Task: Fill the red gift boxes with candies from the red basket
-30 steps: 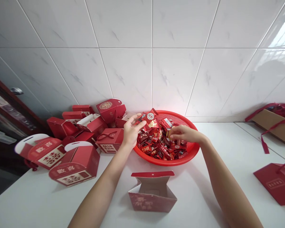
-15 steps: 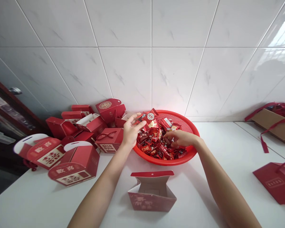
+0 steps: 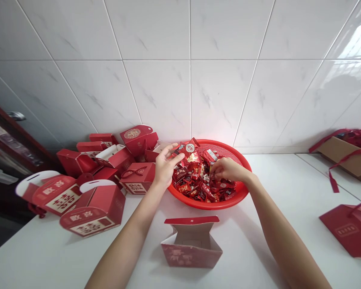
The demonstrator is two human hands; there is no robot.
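Taking the basket as the dial's centre: one red basket (image 3: 210, 206) holds a heap of wrapped packets (image 3: 207, 192), too jumbled to count. Two hands work there. The left hand (image 3: 165, 163), at its 9 o'clock rim, is half open, with at least one red packet (image 3: 191, 149) held between thumb and fingers. The right hand (image 3: 227, 169), reaching in from 3 o'clock, has its fingers curled down together; its fingertips are hidden among the packets, so I cannot tell whether it grips one.

One box (image 3: 191, 255) stands open between 6 and 7 o'clock, pale inside showing. At 9 o'clock cluster at least nine red boxes (image 3: 110, 204), overlapping. One cardboard box (image 3: 345, 158) containing dark red ribbons (image 3: 359, 140), at 3 o'clock, and one red bag-like carton (image 3: 345, 230), near 4, are cut off.
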